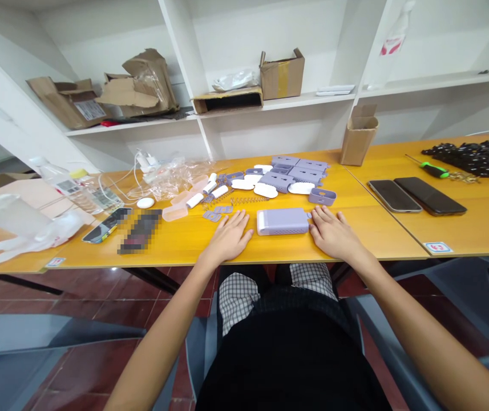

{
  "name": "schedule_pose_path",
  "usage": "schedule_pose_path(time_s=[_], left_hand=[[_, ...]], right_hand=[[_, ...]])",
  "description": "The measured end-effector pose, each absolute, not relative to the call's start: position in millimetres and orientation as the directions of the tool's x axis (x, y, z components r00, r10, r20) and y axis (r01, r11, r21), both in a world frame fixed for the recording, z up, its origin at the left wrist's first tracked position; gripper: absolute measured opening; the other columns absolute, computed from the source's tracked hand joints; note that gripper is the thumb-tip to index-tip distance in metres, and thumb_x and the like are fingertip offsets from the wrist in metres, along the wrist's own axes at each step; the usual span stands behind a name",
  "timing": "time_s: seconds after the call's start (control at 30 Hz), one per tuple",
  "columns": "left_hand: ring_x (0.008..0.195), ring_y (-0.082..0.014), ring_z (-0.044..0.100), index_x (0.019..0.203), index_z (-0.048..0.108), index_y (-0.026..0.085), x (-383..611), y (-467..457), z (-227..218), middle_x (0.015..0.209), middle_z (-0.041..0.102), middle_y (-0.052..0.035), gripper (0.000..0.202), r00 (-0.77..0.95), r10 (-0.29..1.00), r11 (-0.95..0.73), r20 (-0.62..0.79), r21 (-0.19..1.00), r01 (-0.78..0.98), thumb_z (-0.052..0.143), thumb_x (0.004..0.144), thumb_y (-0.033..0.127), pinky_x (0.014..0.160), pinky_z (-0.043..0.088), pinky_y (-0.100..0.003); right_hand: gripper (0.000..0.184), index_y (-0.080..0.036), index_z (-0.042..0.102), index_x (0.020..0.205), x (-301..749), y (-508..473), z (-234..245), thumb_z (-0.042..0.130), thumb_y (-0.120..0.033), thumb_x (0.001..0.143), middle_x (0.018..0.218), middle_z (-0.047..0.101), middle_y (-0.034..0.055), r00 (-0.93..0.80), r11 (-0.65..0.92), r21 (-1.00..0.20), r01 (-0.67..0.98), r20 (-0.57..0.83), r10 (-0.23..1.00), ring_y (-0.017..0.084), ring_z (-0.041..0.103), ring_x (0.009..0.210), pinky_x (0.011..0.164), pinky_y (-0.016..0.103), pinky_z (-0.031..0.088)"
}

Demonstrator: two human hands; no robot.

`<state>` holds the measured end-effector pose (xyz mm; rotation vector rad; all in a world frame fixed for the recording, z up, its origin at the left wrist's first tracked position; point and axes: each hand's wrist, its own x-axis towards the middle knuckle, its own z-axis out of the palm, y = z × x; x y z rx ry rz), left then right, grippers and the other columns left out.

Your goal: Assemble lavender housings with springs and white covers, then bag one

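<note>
My left hand (230,237) lies flat on the yellow table (184,245), fingers stretched out, holding nothing. On the other side, my right hand (332,231) also rests palm down with fingers spread. Between them lies a purple plastic case (285,221) with a whitish end on its left; my right fingertips are close to its right end, and I cannot tell whether they touch. Small grey-purple plates (213,216) sit just beyond my left fingers. Behind the case are purple housings (276,181), white oval caps (265,190), a purple ring-shaped part (322,197) and thin metal springs (250,200).
Phones (395,195) and a green-handled screwdriver (435,169) lie at right, near a black pile (475,158). An upright cardboard box (359,140) stands at the back. At left are a phone (107,225), plastic bottles (62,181), clear wrapping (176,178) and a white bag (25,228).
</note>
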<state>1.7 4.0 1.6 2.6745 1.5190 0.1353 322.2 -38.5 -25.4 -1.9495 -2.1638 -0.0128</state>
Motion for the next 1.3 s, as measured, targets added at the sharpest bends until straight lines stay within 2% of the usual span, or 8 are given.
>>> schedule_pose_path(time_s=[0.27, 0.7, 0.9, 1.13, 1.3], left_hand=[[0.165, -0.0294, 0.024, 0.164, 0.039, 0.014, 0.3, 5.6, 0.1, 0.174, 0.033, -0.0149, 0.065, 0.514, 0.856, -0.517, 0.059, 0.135, 0.845, 0.031, 0.109, 0.047, 0.135, 0.018, -0.054], [0.165, -0.0301, 0.025, 0.164, 0.040, 0.011, 0.8, 5.8, 1.0, 0.174, 0.030, -0.0161, 0.067, 0.518, 0.854, -0.520, 0.052, 0.128, 0.845, 0.030, 0.109, 0.047, 0.134, 0.019, -0.055], [0.165, -0.0296, 0.025, 0.164, 0.040, 0.013, 0.1, 6.4, 0.5, 0.174, 0.030, -0.0154, 0.066, 0.518, 0.853, -0.521, 0.057, 0.120, 0.845, 0.030, 0.109, 0.048, 0.134, 0.019, -0.054], [0.165, -0.0304, 0.025, 0.164, 0.039, 0.014, 1.1, 5.4, 2.1, 0.174, 0.031, -0.0164, 0.065, 0.517, 0.853, -0.521, 0.064, 0.139, 0.842, 0.032, 0.109, 0.049, 0.133, 0.020, -0.056], [0.165, -0.0311, 0.025, 0.169, 0.030, 0.024, -0.2, 1.2, 5.5, 0.175, 0.032, -0.0085, 0.065, 0.540, 0.838, -0.545, 0.078, 0.180, 0.819, 0.031, 0.110, 0.053, 0.133, 0.018, -0.058]], right_hand=[[0.064, -0.008, 0.049, 0.158, 322.7, -38.4, -28.0, 0.024, -0.039, 0.108, 0.169, 0.043, 0.0191, -0.098, 0.131, -0.152, 0.980, 0.206, 0.974, 0.037, 0.036, 0.159, 0.126, 0.068, 0.029], [0.061, -0.010, 0.050, 0.157, 324.4, -37.8, -30.5, 0.026, -0.039, 0.108, 0.168, 0.045, 0.0188, -0.105, 0.139, -0.143, 0.980, 0.224, 0.969, 0.037, 0.038, 0.158, 0.124, 0.069, 0.031], [0.062, -0.011, 0.050, 0.157, 323.5, -38.7, -29.2, 0.026, -0.040, 0.108, 0.167, 0.046, 0.0191, -0.103, 0.138, -0.142, 0.980, 0.227, 0.968, 0.037, 0.039, 0.158, 0.124, 0.069, 0.031], [0.070, -0.008, 0.049, 0.158, 321.9, -40.7, -25.6, 0.029, -0.051, 0.107, 0.168, 0.044, 0.0211, -0.106, 0.140, -0.145, 0.980, 0.220, 0.970, 0.039, 0.036, 0.159, 0.125, 0.068, 0.029], [0.072, -0.005, 0.048, 0.157, 321.7, -41.2, -24.6, 0.033, -0.052, 0.106, 0.168, 0.044, 0.0216, -0.103, 0.134, -0.144, 0.980, 0.205, 0.973, 0.039, 0.034, 0.159, 0.126, 0.068, 0.028]])
